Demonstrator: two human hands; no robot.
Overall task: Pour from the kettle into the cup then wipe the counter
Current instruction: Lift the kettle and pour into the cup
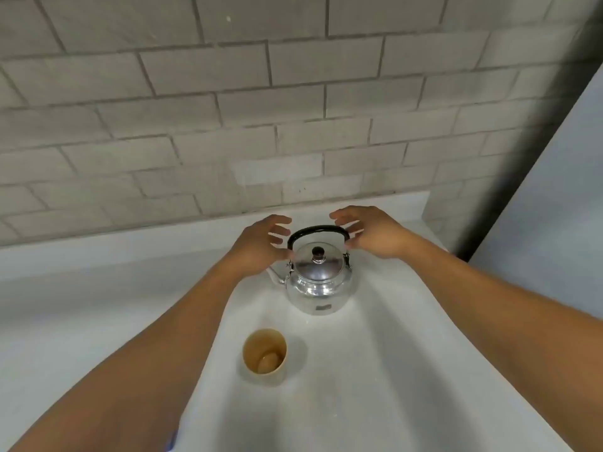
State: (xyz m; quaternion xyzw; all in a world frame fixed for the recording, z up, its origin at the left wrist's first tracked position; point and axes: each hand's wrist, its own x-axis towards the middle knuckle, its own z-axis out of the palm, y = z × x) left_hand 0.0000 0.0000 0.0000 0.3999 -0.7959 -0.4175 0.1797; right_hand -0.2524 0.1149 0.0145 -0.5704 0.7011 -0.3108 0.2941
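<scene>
A shiny steel kettle [318,285] stands on the white counter [375,370], its black handle upright and its spout pointing left. My left hand [261,244] hovers at the kettle's left side with fingers spread, the thumb close to the lid's edge. On the other side my right hand [372,231] is open too, fingertips next to the handle's right end. Neither hand grips anything. A tan cup [265,352] stands upright on the counter in front of the kettle, a little to the left; it looks empty.
A grey tiled wall [228,109] rises right behind the counter. A pale panel [554,197] closes off the right side. No cloth is in view.
</scene>
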